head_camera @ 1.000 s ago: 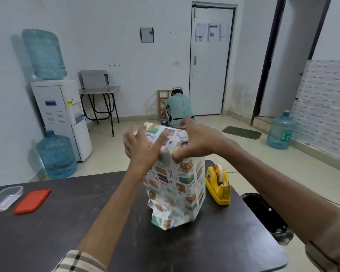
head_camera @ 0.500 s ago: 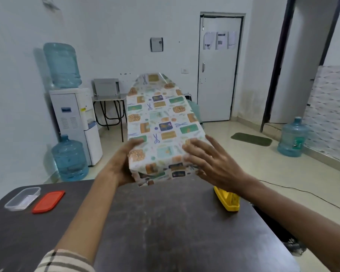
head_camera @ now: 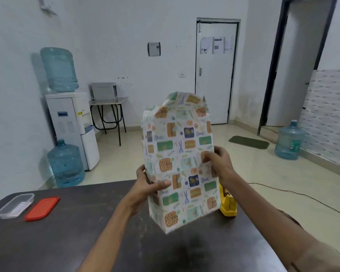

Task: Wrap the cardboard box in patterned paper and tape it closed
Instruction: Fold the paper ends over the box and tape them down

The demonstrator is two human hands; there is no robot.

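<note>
The box wrapped in patterned paper (head_camera: 180, 160) stands upright, held just above the dark table (head_camera: 86, 232), its lower corner near the tabletop. Loose paper flaps stick up at its top end. My left hand (head_camera: 147, 186) grips its left edge, thumb across the front face. On the right edge, my right hand (head_camera: 217, 162) holds the box with fingers curled round it. A yellow tape dispenser (head_camera: 228, 205) sits on the table just behind the box's right side, partly hidden by it.
A clear plastic container (head_camera: 15, 205) and its red lid (head_camera: 42, 208) lie at the table's left end. Behind stand a water dispenser (head_camera: 71, 122), water jugs (head_camera: 66, 163), a small table, a closed door and a floor cable at the right.
The box has been swung from lying lengthwise away from me to standing upright with a broad face toward me. Both hands shifted from its near end to its side edges.
</note>
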